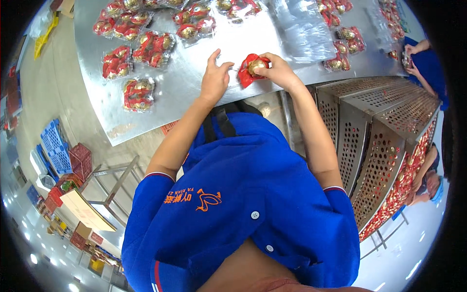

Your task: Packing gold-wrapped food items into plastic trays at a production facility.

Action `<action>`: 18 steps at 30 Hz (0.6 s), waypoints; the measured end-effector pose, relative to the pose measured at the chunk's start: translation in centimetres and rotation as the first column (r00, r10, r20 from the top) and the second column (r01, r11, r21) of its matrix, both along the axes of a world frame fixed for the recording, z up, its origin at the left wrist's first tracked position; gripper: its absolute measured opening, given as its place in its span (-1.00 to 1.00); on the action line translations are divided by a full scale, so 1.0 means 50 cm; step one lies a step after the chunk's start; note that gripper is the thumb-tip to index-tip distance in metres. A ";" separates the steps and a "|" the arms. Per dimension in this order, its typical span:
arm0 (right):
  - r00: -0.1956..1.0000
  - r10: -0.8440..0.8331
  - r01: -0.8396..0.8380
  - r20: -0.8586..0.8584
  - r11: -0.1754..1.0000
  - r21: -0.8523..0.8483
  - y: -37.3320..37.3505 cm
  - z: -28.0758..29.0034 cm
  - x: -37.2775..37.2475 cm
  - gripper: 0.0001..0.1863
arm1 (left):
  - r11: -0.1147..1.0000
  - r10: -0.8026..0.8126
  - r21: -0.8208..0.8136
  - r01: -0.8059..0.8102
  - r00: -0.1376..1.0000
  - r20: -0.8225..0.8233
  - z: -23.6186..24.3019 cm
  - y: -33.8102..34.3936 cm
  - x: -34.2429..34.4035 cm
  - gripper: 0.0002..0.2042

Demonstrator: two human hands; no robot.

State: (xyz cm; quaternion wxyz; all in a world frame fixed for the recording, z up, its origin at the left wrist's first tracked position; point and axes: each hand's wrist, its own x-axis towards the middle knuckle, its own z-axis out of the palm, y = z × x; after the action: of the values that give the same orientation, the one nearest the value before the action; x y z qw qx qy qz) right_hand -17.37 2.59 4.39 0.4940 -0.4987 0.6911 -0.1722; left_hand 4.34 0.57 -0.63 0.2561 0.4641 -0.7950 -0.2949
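Observation:
My right hand (277, 70) grips a round gold-foil sweet in a red wrapper (250, 69) just above the shiny steel table (194, 82). My left hand (215, 78) rests beside it on the table, fingers spread and empty, a little left of the red wrapper. Clear bags filled with red and gold sweets (138, 93) lie on the table's left and far side.
A stack of clear empty bags (304, 29) lies at the far right of the table. Perforated steel trays (384, 141) holding many red and gold sweets stand on my right. Another person in blue (428, 68) works at the far right. Blue and red crates (63, 151) sit on the floor at left.

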 end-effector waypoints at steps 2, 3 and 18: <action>0.984 0.062 -0.069 -0.170 0.997 -0.038 -0.005 0.021 0.034 -0.57 | 1.000 0.003 0.011 -0.003 1.000 -0.005 -0.001 0.002 0.002 -0.73; 0.935 0.108 -0.139 -0.338 0.988 -0.069 -0.005 0.034 0.054 -0.60 | 1.000 0.004 0.013 -0.004 1.000 -0.004 -0.003 0.003 0.003 -0.73; 0.872 0.066 -0.306 -0.486 0.848 -0.433 0.051 0.021 0.103 -0.84 | 0.943 0.181 -0.307 -0.132 0.974 0.137 0.018 0.003 -0.006 -0.69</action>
State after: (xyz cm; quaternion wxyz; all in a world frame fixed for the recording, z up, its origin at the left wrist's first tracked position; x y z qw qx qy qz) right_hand -12.25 5.14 5.44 0.1888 -0.7011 0.6656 -0.1729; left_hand 4.03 0.72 0.26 0.2795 0.5049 -0.8089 -0.1123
